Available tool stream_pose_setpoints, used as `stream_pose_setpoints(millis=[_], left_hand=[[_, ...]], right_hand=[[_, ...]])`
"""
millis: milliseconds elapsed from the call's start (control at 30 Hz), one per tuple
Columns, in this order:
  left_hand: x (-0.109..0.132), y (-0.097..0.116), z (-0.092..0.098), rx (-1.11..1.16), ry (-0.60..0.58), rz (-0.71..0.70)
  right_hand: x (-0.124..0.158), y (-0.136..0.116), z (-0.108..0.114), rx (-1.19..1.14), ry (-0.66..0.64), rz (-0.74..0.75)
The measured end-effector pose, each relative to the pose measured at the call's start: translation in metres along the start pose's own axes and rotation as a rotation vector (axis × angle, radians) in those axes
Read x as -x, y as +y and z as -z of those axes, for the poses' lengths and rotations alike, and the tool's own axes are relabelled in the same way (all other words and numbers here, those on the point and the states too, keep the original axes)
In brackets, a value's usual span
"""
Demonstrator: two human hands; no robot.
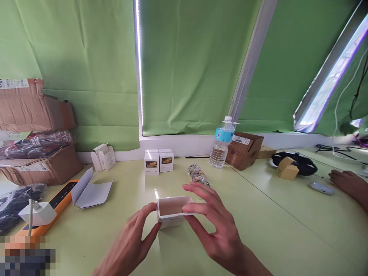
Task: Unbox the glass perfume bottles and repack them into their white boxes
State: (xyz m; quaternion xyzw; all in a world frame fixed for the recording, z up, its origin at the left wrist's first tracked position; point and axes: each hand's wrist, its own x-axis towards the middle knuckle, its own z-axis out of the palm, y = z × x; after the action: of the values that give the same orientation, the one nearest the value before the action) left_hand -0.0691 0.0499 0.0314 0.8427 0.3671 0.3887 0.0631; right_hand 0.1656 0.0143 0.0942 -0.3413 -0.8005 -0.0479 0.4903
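An open white box [172, 221] stands near the front middle of the table, its opening facing up and its inside looking bare. My left hand [133, 237] pinches its left end between thumb and fingers. At the right end, my right hand [217, 226] grips the box wall with thumb and index finger, the other fingers raised. Just beyond it lie shiny clear-wrapped items [198, 174], partly hidden by my right hand. Farther back stand several small white boxes with a dark picture [151, 165].
Around are a water bottle [221, 147], a brown carton [243, 151], a folded white card [93, 191], an orange power strip [64, 197], stacked cartons [37, 111], a white carton [104, 158] and a mouse [322, 188]. Another person's hand [349, 186] rests at the far right.
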Motion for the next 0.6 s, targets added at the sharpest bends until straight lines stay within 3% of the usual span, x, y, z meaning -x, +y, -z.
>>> stream_pose_setpoints(millis=[233, 467, 600], left_hand=[[0.002, -0.007, -0.006, 0.045, 0.045, 0.099], [0.006, -0.011, -0.010, 0.057, 0.006, 0.169], [0.007, -0.011, -0.011, 0.068, 0.008, 0.195]], right_hand=[[0.007, 0.010, -0.007, 0.087, -0.002, 0.069], [0.013, 0.015, -0.023, 0.216, -0.235, 0.012], [0.014, 0.012, -0.024, 0.242, -0.227, 0.018]])
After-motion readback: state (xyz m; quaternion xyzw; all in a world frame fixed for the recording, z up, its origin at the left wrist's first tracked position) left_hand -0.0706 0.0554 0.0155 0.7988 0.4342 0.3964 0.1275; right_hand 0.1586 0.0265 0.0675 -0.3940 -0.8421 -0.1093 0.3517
